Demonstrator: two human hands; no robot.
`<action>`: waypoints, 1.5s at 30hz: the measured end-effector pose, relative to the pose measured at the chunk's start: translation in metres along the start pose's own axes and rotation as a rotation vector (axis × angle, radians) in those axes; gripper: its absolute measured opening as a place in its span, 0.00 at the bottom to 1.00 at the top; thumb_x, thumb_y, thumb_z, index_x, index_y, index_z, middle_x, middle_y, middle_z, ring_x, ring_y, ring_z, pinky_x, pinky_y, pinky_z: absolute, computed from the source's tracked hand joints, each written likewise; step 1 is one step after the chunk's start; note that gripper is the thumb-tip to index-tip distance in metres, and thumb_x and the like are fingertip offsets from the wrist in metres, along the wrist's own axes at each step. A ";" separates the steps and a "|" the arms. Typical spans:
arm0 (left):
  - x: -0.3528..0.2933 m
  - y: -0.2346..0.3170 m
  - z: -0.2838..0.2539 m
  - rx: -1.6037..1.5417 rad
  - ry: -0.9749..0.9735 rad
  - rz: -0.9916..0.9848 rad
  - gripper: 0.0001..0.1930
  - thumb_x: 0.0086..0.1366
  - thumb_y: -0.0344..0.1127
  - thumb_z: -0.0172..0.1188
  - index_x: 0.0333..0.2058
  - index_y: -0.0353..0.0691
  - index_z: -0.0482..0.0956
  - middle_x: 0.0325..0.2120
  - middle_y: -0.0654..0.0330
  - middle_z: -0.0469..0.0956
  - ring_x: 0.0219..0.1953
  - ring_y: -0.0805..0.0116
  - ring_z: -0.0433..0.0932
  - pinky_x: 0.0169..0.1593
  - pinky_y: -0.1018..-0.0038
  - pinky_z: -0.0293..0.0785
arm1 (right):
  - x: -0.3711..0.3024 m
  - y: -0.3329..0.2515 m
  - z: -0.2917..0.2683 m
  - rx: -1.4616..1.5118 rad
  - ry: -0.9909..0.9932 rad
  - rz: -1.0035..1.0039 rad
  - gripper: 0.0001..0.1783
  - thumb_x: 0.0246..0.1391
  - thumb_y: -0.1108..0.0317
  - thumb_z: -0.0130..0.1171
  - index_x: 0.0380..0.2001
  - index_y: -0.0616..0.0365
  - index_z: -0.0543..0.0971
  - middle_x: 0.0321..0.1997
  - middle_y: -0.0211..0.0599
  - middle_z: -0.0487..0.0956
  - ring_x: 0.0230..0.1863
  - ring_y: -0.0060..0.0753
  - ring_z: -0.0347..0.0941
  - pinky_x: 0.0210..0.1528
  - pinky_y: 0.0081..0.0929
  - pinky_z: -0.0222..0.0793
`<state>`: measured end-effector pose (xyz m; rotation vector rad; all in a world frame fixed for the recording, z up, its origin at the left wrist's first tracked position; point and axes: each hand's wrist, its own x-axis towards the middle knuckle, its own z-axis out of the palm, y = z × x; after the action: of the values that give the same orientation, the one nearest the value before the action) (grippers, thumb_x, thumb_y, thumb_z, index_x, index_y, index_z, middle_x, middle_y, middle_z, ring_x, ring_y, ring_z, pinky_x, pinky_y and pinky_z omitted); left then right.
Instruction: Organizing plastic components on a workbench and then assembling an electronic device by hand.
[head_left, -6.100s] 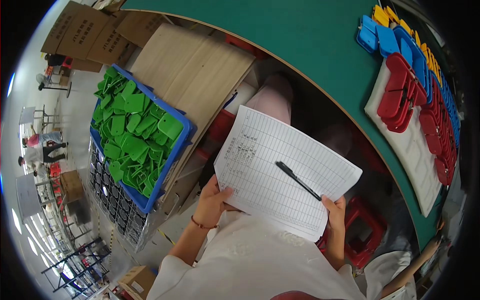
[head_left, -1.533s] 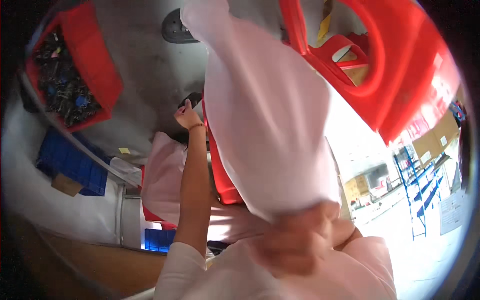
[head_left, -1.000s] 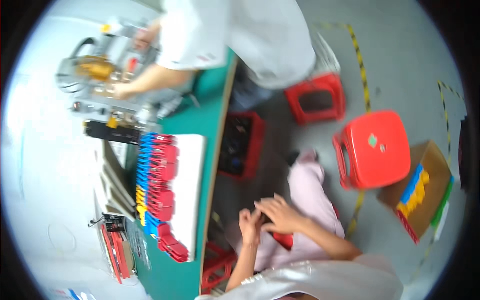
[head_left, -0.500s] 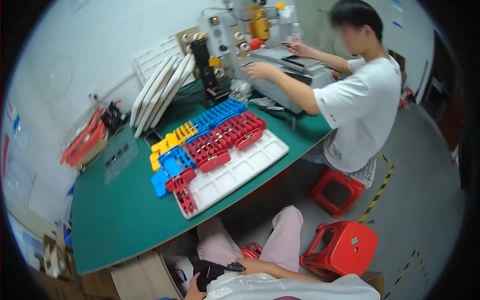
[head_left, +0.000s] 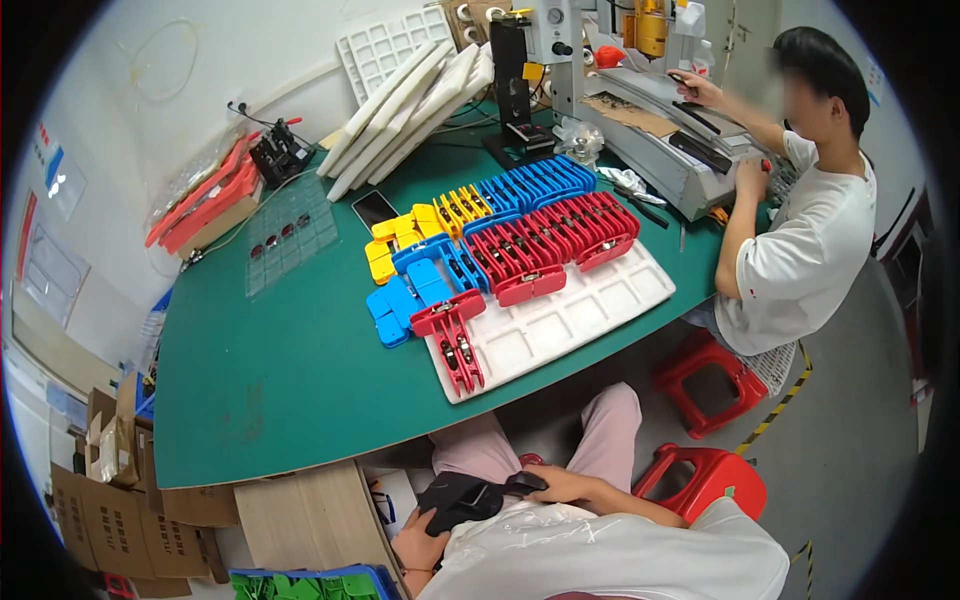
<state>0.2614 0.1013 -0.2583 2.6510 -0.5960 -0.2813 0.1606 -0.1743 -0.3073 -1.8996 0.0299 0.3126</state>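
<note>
Both of my hands are low over my lap. My left hand [head_left: 422, 545] grips the edge of a soft black pouch-like thing [head_left: 462, 500]; its kind is not certain. My right hand [head_left: 563, 486] is closed round a small black piece [head_left: 524, 484] at its right end, perhaps a strap or buckle. On the table beyond, a white moulded tray [head_left: 590, 313] bears rows of red clip-like plastic parts [head_left: 550, 235]. Blue parts [head_left: 540, 185] and yellow parts [head_left: 398, 235] lie behind and left of them.
The green table's [head_left: 290, 400] front edge lies ahead of my knees. White trays [head_left: 410, 110] lean at the back, near a phone [head_left: 374, 208]. A co-worker [head_left: 800, 200] sits at a grey machine [head_left: 650, 130] on the right. A red stool [head_left: 715, 480] stands at my right; a blue crate [head_left: 310, 585] holds green parts.
My view has shifted, so the table sits further right and a crate of green parts shows. The co-worker's nearer hand has drawn back to the machine's front edge. My hands stay on the black pouch.
</note>
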 end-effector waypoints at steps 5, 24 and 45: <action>0.057 0.037 -0.008 0.017 -0.176 0.494 0.24 0.33 0.40 0.61 0.37 0.53 0.76 0.41 0.58 0.72 0.33 0.58 0.75 0.33 0.65 0.72 | -0.069 -0.043 -0.037 0.055 0.132 0.186 0.21 0.45 0.64 0.58 0.42 0.57 0.67 0.30 0.40 0.74 0.31 0.32 0.71 0.34 0.27 0.66; 0.115 0.136 0.067 0.211 -0.771 0.944 0.17 0.51 0.50 0.55 0.23 0.41 0.77 0.25 0.56 0.74 0.30 0.57 0.74 0.32 0.65 0.69 | -0.140 -0.077 0.003 -0.208 0.537 0.650 0.20 0.38 0.75 0.51 0.39 0.60 0.61 0.34 0.52 0.69 0.37 0.54 0.67 0.35 0.39 0.62; 0.110 0.160 0.113 0.177 -0.632 1.134 0.04 0.44 0.30 0.55 0.20 0.36 0.72 0.20 0.51 0.71 0.25 0.54 0.73 0.30 0.64 0.69 | -0.108 -0.020 0.021 -0.624 0.679 -0.073 0.23 0.33 0.71 0.56 0.39 0.60 0.70 0.37 0.34 0.68 0.38 0.33 0.65 0.34 0.27 0.69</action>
<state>0.2695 -0.1190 -0.3019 1.8855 -2.2173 -0.7035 0.0555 -0.1625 -0.2705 -2.5375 0.3506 -0.4375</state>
